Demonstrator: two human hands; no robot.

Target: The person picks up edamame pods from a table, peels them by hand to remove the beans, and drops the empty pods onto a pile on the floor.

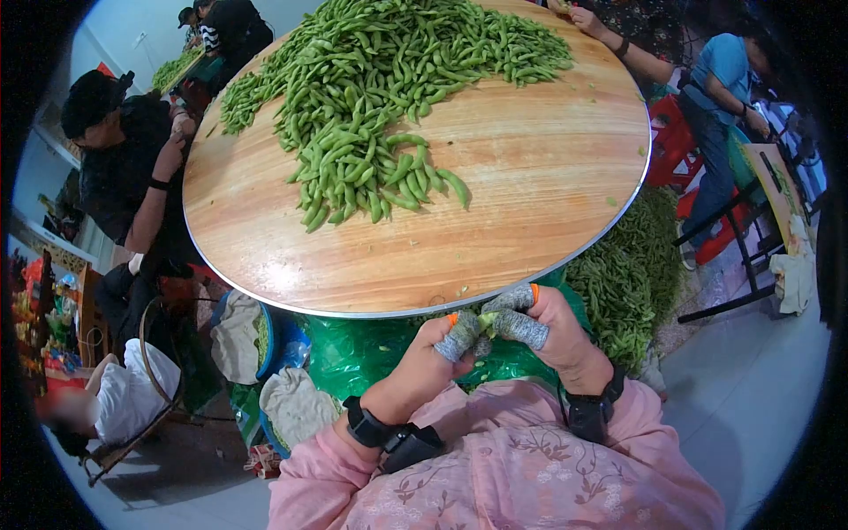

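My left hand [422, 358] and my right hand [558, 340] meet just below the near edge of the round wooden table [530, 194]. Grey knit sleeves with orange edges cover several fingertips. Pinched between both hands is a small green soybean pod [487, 322], mostly hidden by the fingers. Both hands are closed, thumbs and forefingers pressed together. Farther off, a large heap of green soybean pods [371, 97] lies on the tabletop, its near end tapering towards me. Under my hands hangs green plastic sheeting [353, 349].
Right of the table, a big pile of green pods [627, 274] rests on the floor. Cloth-topped blue tubs [266, 344] stand at the lower left. One co-worker [124, 168] sits at the table's left; another's arm [632, 53] reaches in at upper right, near red stools [676, 137].
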